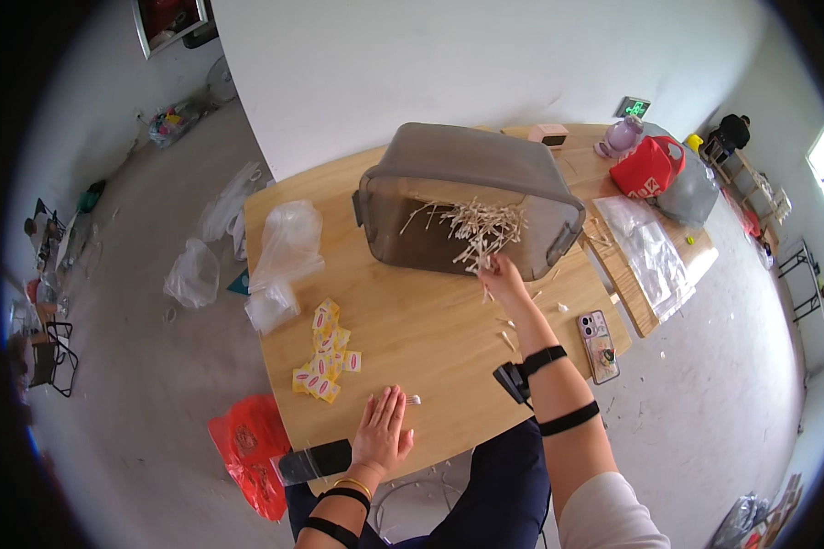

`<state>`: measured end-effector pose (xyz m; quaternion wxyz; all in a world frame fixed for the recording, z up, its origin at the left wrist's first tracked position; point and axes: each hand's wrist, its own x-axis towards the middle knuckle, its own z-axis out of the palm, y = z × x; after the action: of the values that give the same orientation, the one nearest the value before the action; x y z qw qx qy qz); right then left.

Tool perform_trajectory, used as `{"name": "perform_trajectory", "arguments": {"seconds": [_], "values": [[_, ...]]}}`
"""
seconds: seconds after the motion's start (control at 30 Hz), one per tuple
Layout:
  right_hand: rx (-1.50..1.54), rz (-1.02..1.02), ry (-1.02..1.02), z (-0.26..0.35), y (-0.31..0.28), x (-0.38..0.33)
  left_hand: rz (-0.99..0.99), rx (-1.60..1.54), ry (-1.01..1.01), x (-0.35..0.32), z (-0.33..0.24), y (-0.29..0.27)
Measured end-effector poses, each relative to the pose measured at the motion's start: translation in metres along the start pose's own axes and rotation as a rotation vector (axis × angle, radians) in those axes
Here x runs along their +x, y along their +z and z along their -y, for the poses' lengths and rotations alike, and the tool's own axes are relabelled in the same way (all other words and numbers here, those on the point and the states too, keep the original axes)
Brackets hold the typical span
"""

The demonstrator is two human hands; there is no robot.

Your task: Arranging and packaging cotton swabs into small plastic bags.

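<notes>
My right hand [504, 278], nearer arm, is at the near end of the loose pile of thin white cotton swabs [487, 222] in the tipped grey translucent plastic bin [481, 151]. Fingertips bunched; can't tell if they're pinching any. Pile lies straight ahead of it, sticks at mixed angles, no single axis. Left hand [382, 437] flat on the pale wooden tabletop [394, 320], fingers straight; small white swab bunch [414, 400] pokes out rightward, long axis left-right.
</notes>
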<state>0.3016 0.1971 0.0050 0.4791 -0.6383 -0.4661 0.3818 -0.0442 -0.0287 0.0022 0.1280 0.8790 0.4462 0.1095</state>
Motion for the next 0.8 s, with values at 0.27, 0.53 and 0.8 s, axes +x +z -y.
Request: {"name": "perform_trajectory", "arguments": {"seconds": [0.27, 0.53, 0.8], "values": [[-0.083, 0.451, 0.002, 0.018, 0.061, -0.136, -0.001, -0.036, -0.033, -0.008, 0.001, -0.009], [-0.579, 0.234, -0.277, 0.037, 0.073, -0.185, -0.04, -0.045, -0.019, -0.012, 0.002, -0.009], [-0.6, 0.125, -0.375, 0.029, 0.099, -0.186, -0.105, -0.091, -0.014, -0.007, 0.0, -0.006]]}}
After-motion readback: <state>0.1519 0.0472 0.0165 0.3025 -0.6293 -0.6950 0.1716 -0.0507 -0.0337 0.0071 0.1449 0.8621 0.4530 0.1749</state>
